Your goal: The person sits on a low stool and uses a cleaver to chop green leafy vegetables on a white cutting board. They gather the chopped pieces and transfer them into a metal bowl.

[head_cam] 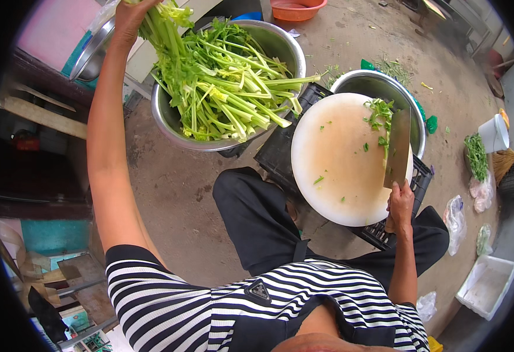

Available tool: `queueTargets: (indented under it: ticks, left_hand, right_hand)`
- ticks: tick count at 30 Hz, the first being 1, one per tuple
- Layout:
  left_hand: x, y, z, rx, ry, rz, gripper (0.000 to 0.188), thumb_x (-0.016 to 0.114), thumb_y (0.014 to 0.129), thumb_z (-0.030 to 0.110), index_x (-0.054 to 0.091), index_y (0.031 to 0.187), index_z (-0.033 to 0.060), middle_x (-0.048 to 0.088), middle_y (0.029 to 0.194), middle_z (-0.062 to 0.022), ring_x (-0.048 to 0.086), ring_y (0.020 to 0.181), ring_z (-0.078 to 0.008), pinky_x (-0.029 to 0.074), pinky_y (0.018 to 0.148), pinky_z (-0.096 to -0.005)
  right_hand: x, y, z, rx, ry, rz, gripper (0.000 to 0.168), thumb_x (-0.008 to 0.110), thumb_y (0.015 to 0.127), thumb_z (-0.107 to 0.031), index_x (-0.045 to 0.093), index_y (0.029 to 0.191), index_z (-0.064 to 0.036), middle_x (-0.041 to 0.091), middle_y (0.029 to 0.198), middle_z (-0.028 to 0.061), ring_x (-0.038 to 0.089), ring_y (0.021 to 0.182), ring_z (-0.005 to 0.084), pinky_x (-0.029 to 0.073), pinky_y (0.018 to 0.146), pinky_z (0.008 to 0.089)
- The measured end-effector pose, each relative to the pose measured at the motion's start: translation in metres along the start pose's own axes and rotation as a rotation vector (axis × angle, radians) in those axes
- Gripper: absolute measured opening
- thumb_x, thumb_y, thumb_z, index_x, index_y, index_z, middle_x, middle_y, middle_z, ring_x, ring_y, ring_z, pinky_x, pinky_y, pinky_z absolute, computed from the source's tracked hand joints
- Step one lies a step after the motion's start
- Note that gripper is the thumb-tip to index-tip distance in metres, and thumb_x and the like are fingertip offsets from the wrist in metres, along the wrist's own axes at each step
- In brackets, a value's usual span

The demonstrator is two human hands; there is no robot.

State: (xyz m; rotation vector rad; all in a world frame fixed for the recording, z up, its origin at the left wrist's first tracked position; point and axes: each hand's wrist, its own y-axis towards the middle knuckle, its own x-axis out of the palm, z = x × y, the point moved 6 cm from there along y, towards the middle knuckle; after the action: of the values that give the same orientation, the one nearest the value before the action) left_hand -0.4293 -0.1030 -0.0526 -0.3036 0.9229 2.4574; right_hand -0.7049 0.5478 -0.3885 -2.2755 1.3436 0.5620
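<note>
My left hand (130,20), partly cut off by the top of the view, grips a bunch of celery (164,42) above a large steel basin (226,144). More celery stalks (235,97) fill that basin, some poking over its rim. In my right hand (401,203) is the wooden handle of a cleaver (397,149). Its broad blade lies over the right side of a round white cutting board (340,163). Leafy celery scraps (378,114) lie beside the blade, and small green bits dot the board. Behind it, a second steel bowl (420,110) is partly hidden by the board.
A black plastic crate (279,149) is under the board, between my knees. An orange basin (299,12) sits at the top. Along the right wall are a white bucket (493,133), plastic bags (455,222) and a white foam box (486,286). Trimmings (393,70) litter the floor.
</note>
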Motion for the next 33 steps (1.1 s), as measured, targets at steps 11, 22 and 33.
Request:
queueTargets:
  ticks: [11, 22, 33]
  left_hand:
    - [0.074, -0.043, 0.138, 0.275, 0.369, -0.054, 0.04, 0.079, 0.076, 0.02, 0.066, 0.109, 0.0012, 0.071, 0.091, -0.0079, 0.068, 0.081, -0.0168, 0.054, 0.073, -0.0328]
    - [0.456, -0.309, 0.136, 0.647, 0.561, -0.918, 0.028, 0.066, 0.071, 0.004, 0.059, 0.098, 0.0023, 0.067, 0.082, -0.0169, 0.068, 0.079, -0.0364, 0.054, 0.068, -0.0463]
    - [0.54, -0.353, 0.062, 0.537, 0.48, -0.987, 0.088, 0.088, 0.061, 0.043, 0.052, 0.133, 0.0067, 0.052, 0.131, -0.0128, 0.047, 0.126, -0.0309, 0.041, 0.105, -0.0453]
  right_hand:
    - [0.006, -0.004, -0.013, -0.063, -0.098, -0.056, 0.016, 0.05, 0.099, -0.016, 0.054, 0.101, -0.001, 0.055, 0.052, 0.0112, 0.057, 0.039, 0.0215, 0.046, 0.038, 0.0358]
    - [-0.045, -0.001, 0.038, 0.075, 0.356, -0.039, 0.022, 0.055, 0.098, -0.018, 0.062, 0.109, 0.0, 0.054, 0.061, 0.001, 0.053, 0.046, 0.009, 0.045, 0.039, 0.0266]
    - [-0.142, -0.03, 0.041, 0.055, 0.491, 0.153, 0.018, 0.058, 0.099, -0.019, 0.062, 0.105, -0.002, 0.052, 0.063, -0.0003, 0.05, 0.047, 0.0069, 0.044, 0.041, 0.024]
